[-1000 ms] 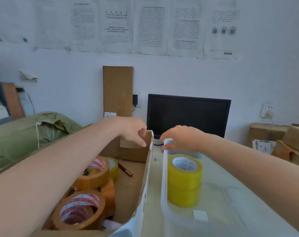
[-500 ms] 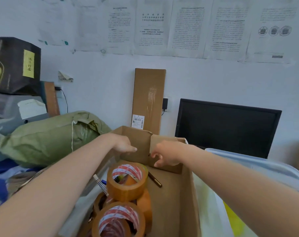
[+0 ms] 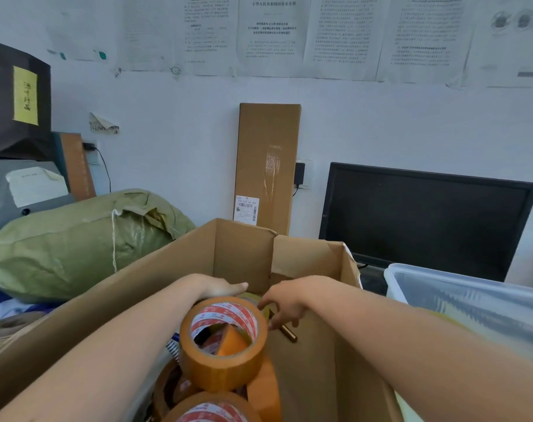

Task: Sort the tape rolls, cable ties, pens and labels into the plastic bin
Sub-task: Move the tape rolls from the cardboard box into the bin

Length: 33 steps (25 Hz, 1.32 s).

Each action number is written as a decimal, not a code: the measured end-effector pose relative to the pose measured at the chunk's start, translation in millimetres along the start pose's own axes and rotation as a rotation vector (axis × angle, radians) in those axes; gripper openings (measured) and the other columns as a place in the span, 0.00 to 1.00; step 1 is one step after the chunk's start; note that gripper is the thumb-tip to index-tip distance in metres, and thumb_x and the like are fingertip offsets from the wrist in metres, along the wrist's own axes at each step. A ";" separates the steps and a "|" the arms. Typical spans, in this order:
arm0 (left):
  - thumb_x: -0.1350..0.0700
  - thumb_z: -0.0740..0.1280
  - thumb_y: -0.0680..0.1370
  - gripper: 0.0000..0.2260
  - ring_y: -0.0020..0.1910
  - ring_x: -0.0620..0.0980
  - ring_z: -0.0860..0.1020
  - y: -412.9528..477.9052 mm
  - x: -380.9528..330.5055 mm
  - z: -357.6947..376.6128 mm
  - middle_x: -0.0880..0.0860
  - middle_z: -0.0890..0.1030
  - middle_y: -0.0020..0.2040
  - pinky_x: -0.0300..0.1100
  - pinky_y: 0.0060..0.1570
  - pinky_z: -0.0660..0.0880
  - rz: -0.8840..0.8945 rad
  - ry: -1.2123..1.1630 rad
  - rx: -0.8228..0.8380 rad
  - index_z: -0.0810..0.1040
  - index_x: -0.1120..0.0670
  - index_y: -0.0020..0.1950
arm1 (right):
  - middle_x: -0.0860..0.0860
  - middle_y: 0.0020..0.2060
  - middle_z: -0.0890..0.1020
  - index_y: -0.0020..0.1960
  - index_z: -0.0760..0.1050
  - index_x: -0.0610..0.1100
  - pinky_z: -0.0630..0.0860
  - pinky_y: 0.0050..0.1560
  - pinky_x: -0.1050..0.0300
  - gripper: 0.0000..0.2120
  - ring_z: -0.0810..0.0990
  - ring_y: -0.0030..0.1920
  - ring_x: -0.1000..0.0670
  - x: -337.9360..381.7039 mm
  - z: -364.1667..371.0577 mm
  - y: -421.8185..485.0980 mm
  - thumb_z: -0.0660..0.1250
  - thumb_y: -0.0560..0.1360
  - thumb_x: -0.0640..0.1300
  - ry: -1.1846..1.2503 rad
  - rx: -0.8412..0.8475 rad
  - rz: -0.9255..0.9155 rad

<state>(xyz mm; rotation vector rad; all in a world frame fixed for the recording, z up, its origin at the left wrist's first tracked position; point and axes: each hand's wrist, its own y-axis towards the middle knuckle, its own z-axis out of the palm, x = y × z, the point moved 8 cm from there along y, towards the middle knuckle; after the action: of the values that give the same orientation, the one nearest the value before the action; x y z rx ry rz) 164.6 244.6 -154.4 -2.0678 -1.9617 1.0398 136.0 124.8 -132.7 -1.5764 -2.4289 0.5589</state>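
Note:
An open cardboard box (image 3: 308, 257) holds several brown tape rolls with red-and-white cores; the top roll (image 3: 225, 357) stands tilted in the middle. Just behind it a yellowish roll (image 3: 254, 300) peeks out, mostly hidden. A dark pen (image 3: 288, 332) lies on the box floor to the right. My left hand (image 3: 224, 287) is inside the box behind the top roll, fingers straight and holding nothing. My right hand (image 3: 285, 304) hangs over the yellowish roll's rim and the pen, fingers loosely curled downward. The clear plastic bin (image 3: 436, 284) stands at right.
A black monitor (image 3: 426, 220) stands behind the bin. A tall flat carton (image 3: 268, 162) leans on the wall behind the box. At left, a green woven sack (image 3: 76, 239) lies beside the box, with a dark box (image 3: 15, 102) and a grey machine (image 3: 21, 190) behind it.
My view has swung left from the bin to the cardboard box. Both hands have left the box's far flap and dropped inside, behind the top tape roll.

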 end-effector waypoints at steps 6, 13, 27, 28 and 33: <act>0.39 0.48 0.80 0.28 0.33 0.43 0.75 19.6 6.6 -3.2 0.49 0.77 0.36 0.36 0.47 0.74 -0.006 -0.062 -0.130 0.76 0.59 0.58 | 0.44 0.71 0.68 0.76 0.56 0.48 0.74 0.56 0.53 0.27 0.81 0.56 0.44 -7.6 -2.1 -5.2 0.59 0.80 0.48 0.054 -0.007 0.017; 0.47 0.55 0.81 0.17 0.44 0.50 0.75 -13.7 -19.5 -40.5 0.51 0.76 0.43 0.47 0.51 0.72 0.344 0.357 -0.493 0.79 0.54 0.55 | 0.41 0.67 0.72 0.72 0.63 0.38 0.70 0.64 0.50 0.27 0.73 0.64 0.42 -26.7 -24.3 -12.1 0.53 0.80 0.56 0.133 -0.191 0.194; 0.43 0.57 0.79 0.24 0.70 0.53 0.63 -141.1 -92.8 -93.3 0.56 0.66 0.71 0.47 0.65 0.65 0.517 0.367 -1.078 0.64 0.49 0.74 | 0.49 0.54 0.73 0.71 0.60 0.48 0.75 0.60 0.46 0.19 0.78 0.57 0.42 -37.5 -81.1 -62.1 0.57 0.81 0.49 1.452 -0.572 -0.098; 0.43 0.57 0.79 0.24 0.71 0.53 0.61 -149.4 -97.8 -90.8 0.55 0.64 0.73 0.47 0.66 0.64 0.543 0.398 -1.103 0.63 0.48 0.74 | 0.50 0.52 0.73 0.70 0.61 0.49 0.75 0.61 0.46 0.18 0.78 0.56 0.43 -38.9 -80.9 -67.4 0.56 0.81 0.49 1.460 -0.576 -0.112; 0.46 0.61 0.78 0.25 0.72 0.51 0.62 -183.7 -116.0 -69.1 0.49 0.55 0.76 0.48 0.65 0.67 0.736 0.409 -1.165 0.60 0.46 0.75 | 0.42 0.52 0.77 0.60 0.71 0.43 0.76 0.58 0.49 0.11 0.77 0.54 0.46 -45.5 -71.7 -92.4 0.62 0.79 0.43 1.537 -0.635 -0.117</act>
<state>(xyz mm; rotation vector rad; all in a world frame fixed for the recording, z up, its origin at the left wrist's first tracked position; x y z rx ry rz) 54.8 193.3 38.8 -3.2843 -1.7134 -0.7845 103.4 64.8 -27.4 -1.1474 -1.3796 -1.1503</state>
